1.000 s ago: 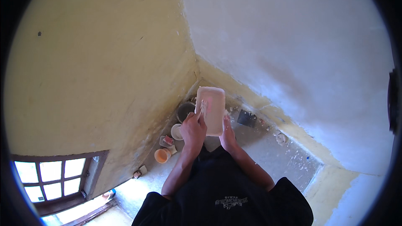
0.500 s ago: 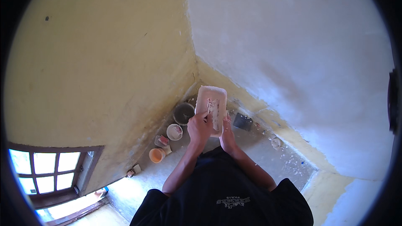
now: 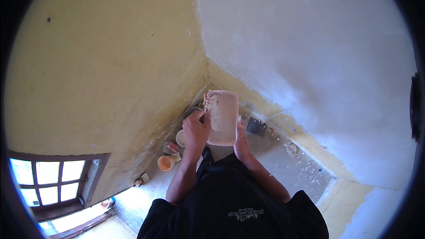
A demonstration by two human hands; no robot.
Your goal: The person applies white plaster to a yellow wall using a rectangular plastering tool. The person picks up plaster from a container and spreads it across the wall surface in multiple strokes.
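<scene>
At the lower left of the frame a window [image 3: 48, 183] sits in the yellow wall [image 3: 102, 62], and it has slid further toward the corner than half a second ago, so the head has tipped a little. Right of it, on the floor near the frame's centre, stand an orange cup [image 3: 166, 163], a small red-topped container [image 3: 171, 148] and a white bowl [image 3: 181, 138]. Just above them the left hand [image 3: 196, 132] is closed around a small tool, too hidden to name, pressed against the left edge of the white board [image 3: 222, 116]. The board now stands a touch higher and more upright than a second ago, with plaster smeared along its upper left; the hand looks to be scraping or gathering material on it. The right hand [image 3: 241, 140] grips the board's lower right edge from beneath, fingers curled. Further right, a dark square object [image 3: 256, 126] lies on the floor below the whitened wall [image 3: 318, 53].
</scene>
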